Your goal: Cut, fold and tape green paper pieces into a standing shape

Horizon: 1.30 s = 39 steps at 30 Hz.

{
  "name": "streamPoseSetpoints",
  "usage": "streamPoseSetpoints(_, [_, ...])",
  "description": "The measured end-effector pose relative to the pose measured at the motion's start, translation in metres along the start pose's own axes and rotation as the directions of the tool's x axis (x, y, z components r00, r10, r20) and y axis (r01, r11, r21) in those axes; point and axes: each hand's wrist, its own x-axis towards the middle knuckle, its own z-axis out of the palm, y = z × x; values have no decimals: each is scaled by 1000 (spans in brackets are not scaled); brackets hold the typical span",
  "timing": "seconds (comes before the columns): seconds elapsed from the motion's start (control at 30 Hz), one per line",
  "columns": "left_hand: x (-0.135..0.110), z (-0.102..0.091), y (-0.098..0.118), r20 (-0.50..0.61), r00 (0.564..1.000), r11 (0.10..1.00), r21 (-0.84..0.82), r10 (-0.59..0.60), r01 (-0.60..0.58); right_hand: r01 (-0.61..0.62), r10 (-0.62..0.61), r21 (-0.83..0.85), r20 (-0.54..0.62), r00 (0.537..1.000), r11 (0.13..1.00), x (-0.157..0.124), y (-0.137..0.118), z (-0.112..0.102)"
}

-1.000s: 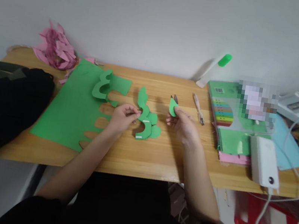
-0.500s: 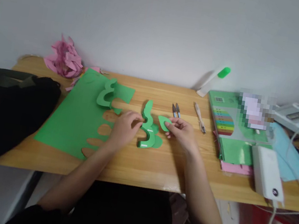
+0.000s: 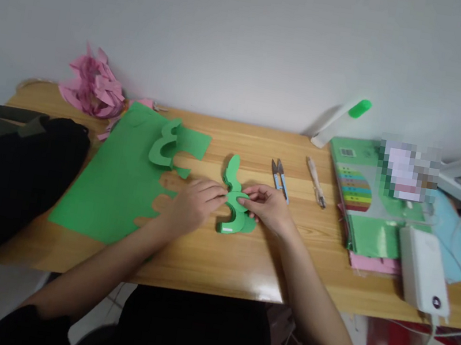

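Observation:
A green paper leaf lies over the middle of a wavy green paper piece on the table. My right hand pinches the leaf's right end between thumb and fingers. At its left end, my left hand has its fingertips closed on the edge, the thumb mostly hidden. Below the leaf, the wavy piece curves round and bears a small white strip, with rounded leaf shapes sticking out to its right.
Left lies a green sheet with leaf-shaped cut-outs and a curled green offcut. Blue-handled thread snips and a pen lie right. Beyond are a paper pack, a white power bank, crumpled pink paper and a black bag.
My right hand has brought the leaf left and laid it across the wavy piece, covering one white strip. My left fingertips now meet its left end. The camera view has shifted slightly.

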Motion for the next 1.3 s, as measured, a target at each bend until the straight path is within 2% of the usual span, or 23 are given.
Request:
streamPoseSetpoints(0.2, [-8, 6, -2, -17, 999, 993, 117, 32, -30, 12, -12, 0, -10, 1000, 1000, 0, 4, -2])
streamPoseSetpoints(0.47, [-8, 8, -3, -29, 996, 993, -87, -84, 81, 19, -19, -20, -16, 1000, 1000, 3, 9, -2])
streamPoseSetpoints(0.67, [-8, 11, -2, -41, 995, 992, -97, -86, 81, 11, -12, -35, -37, 999, 999, 3, 8, 0])
streamPoseSetpoints(0.8, [-8, 10, -1, -22, 997, 996, -42, -74, 73, 20, -21, -44, -28, 999, 999, 2, 6, 0])
streamPoseSetpoints(0.93, [-8, 11, -2, -21, 995, 991, -87, -102, 100, 31, -32, -51, -29, 999, 998, 2, 7, 0])
streamPoseSetpoints(1.3, [-7, 10, -1, -14, 997, 996, -55, -72, 71, 52, -55, -68, -33, 998, 996, 2, 7, 2])
